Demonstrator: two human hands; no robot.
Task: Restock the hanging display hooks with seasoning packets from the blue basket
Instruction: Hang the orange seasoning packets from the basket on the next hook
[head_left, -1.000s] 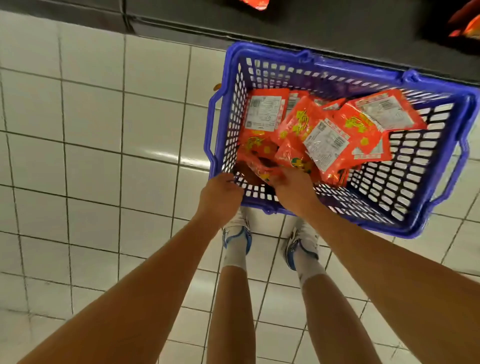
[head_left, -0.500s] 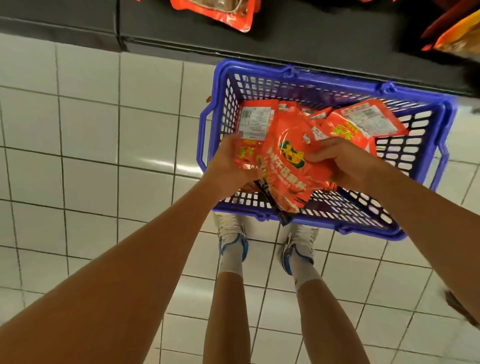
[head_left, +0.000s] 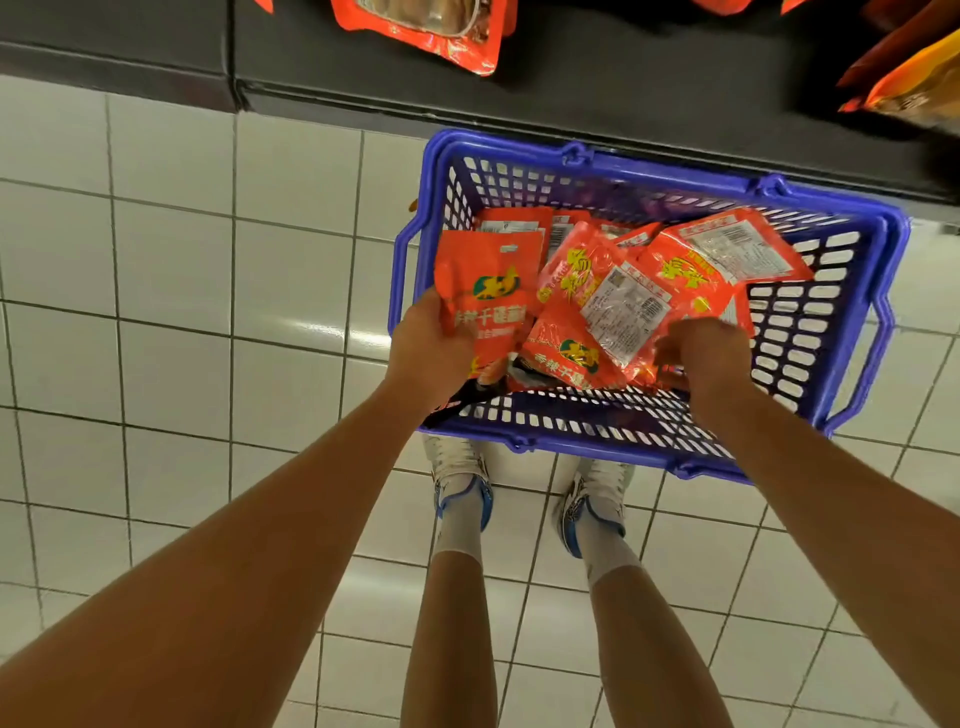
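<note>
A blue plastic basket (head_left: 852, 332) stands on the tiled floor in front of my feet, holding several red-orange seasoning packets (head_left: 613, 296). My left hand (head_left: 423, 348) grips one red packet (head_left: 488, 291) by its lower edge, held face up over the basket's left end. My right hand (head_left: 701, 353) is down in the basket with fingers curled at the edge of another packet (head_left: 623, 312) showing its white label; whether it grips that packet is unclear.
A black shelf base (head_left: 519, 98) runs along the top, just behind the basket. Red packets (head_left: 431, 31) hang above it, and orange ones (head_left: 914, 83) at the top right. My shoes (head_left: 462, 483) stand just below the basket on white tiles.
Both hands held one packet together over the basket. Now my left hand alone holds it further left, and my right hand has let go and reached down into the pile.
</note>
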